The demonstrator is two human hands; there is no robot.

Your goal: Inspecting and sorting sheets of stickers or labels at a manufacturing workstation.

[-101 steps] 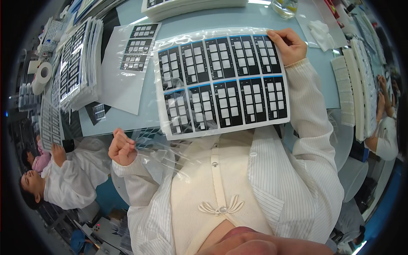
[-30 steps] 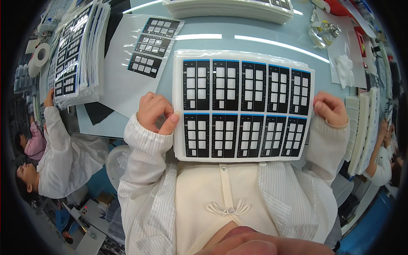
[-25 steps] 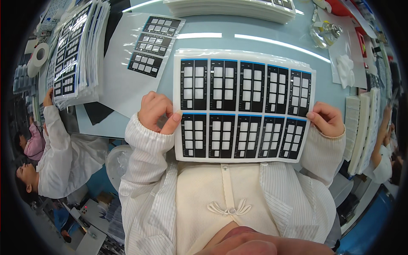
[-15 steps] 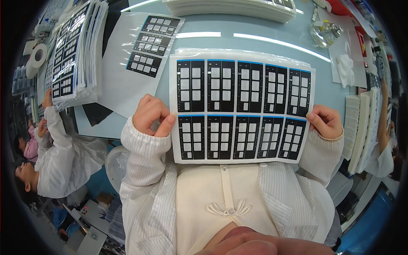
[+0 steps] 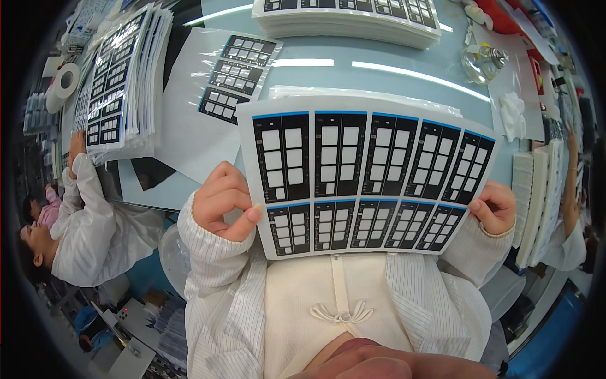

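Observation:
Between my hands is a white sheet (image 5: 371, 203) printed with two rows of black label panels, each with white squares and a blue top edge. My left hand (image 5: 224, 201) pinches its left edge, thumb on the printed face. On the right edge my right hand (image 5: 494, 208) grips it the same way, its fingers partly behind the sheet. The sheet's upper edge is raised toward me, tilted off the table. Just past it, the edge of a stack of pale sheets (image 5: 353, 95) shows on the table; the rest of that stack is hidden.
A thick stack of printed sheets (image 5: 347, 28) stands at the far side. Left are a loose label strip (image 5: 233, 76), piled bagged sheets (image 5: 120, 82) and a tape roll (image 5: 63, 81). A glass bottle (image 5: 483, 62) and crumpled tissue (image 5: 512, 115) lie right. A co-worker (image 5: 95, 234) sits left.
The held sheet has come up off the stack beneath, its upper edge tilting toward me and looking larger. Both hands keep their grip and have shifted slightly nearer my body.

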